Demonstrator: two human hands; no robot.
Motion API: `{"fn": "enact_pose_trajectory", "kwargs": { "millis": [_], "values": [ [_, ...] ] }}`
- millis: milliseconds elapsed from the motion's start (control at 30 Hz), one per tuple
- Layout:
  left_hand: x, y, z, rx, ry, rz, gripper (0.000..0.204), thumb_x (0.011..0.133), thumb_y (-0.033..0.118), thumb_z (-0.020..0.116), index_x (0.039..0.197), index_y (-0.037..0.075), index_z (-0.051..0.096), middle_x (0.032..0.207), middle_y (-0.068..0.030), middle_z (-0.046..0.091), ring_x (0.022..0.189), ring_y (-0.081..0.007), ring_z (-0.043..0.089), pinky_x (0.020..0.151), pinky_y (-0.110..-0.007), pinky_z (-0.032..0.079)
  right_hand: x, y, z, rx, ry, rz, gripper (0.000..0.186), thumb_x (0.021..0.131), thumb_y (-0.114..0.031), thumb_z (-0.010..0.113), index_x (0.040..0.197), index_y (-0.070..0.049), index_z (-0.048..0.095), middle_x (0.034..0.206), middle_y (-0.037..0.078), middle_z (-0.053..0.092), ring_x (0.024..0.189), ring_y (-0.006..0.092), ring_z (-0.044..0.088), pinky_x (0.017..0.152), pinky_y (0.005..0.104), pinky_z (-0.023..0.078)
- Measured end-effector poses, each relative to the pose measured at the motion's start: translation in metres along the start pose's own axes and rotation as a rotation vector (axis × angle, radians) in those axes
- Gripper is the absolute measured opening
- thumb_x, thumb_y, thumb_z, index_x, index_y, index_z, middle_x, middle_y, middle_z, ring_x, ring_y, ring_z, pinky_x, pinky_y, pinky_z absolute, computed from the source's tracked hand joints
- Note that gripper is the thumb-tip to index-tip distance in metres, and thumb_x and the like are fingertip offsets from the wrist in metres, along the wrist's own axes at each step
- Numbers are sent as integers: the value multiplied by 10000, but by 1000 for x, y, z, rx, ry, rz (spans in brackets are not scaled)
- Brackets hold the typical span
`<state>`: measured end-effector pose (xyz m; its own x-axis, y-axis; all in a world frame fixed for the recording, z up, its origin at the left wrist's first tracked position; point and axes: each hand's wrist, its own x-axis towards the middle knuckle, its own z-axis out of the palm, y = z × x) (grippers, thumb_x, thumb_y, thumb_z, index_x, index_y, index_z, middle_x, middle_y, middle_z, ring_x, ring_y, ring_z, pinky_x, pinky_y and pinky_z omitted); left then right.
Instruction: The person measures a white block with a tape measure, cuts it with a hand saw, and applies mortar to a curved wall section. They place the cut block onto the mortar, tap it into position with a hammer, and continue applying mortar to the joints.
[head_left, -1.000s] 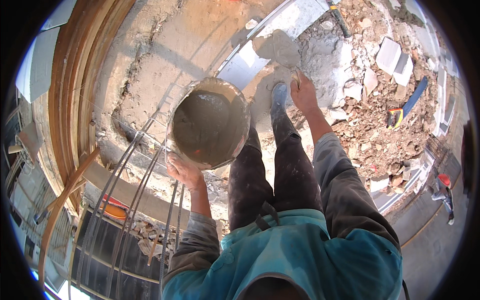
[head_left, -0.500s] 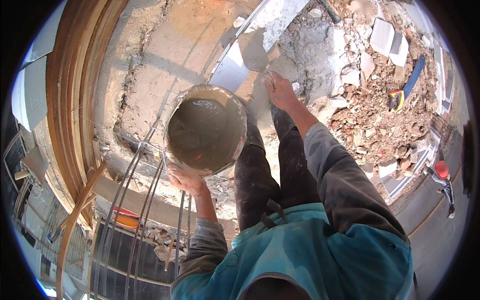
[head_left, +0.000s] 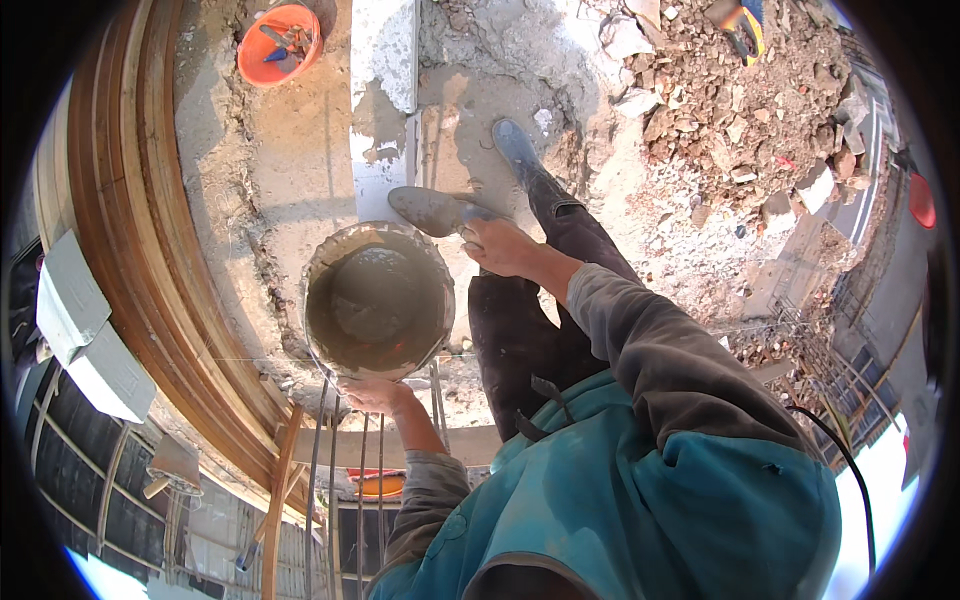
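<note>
My left hand [head_left: 372,394] grips the near side of a round mortar-crusted bucket [head_left: 447,292], its fingers partly hidden under the rim. Wet grey mortar [head_left: 372,290] fills much of the inside. In my right hand [head_left: 500,246] is a trowel [head_left: 424,211], held by its handle. Its grey-coated blade points left, just beyond the bucket's far rim and over the near end of a long white block [head_left: 384,40]. Grey mortar patches cover part of that block.
An orange bucket [head_left: 281,45] with hand tools stands far left. Long wooden boards [head_left: 150,200] curve along the left side. Rubble [head_left: 735,130] and a yellow-handled saw [head_left: 745,40] lie to the right. Upright steel bars [head_left: 362,480] rise near my left arm.
My right hand has brought the trowel back from over the white block, nearer the bucket. My view has turned, bringing the orange bucket in. The left hand keeps its hold.
</note>
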<state>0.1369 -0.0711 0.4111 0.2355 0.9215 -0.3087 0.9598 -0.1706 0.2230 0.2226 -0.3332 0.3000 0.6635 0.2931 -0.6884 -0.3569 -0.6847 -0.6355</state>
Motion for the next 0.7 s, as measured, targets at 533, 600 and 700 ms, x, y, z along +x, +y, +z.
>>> {"fn": "enact_pose_trajectory", "kwargs": {
  "millis": [533,600,700],
  "values": [
    [-14,54,-18,-479,-157,295,521,1012,336,473,1399,25,316,1311,-225,496,1138,-329,551,960,-443,486,-178,-69,-113,7,166,-334,466,875,-267,568,1276,-43,490,1021,197,622,928,396,627,824,488,497],
    [-44,93,-38,-837,-231,33,626,984,362,523,1424,-7,271,1315,-229,479,1138,-327,551,974,-443,478,-182,-80,-118,-51,216,-399,482,869,-263,581,1287,-46,479,1005,184,613,929,380,630,817,479,506],
    [-42,108,-48,-928,-347,107,677,962,385,546,1404,-41,261,1302,-243,455,1138,-305,549,941,-408,506,-192,-95,-135,-185,197,-423,512,858,-253,602,1309,-57,463,1004,171,601,936,365,632,813,470,516]
  ]
}}
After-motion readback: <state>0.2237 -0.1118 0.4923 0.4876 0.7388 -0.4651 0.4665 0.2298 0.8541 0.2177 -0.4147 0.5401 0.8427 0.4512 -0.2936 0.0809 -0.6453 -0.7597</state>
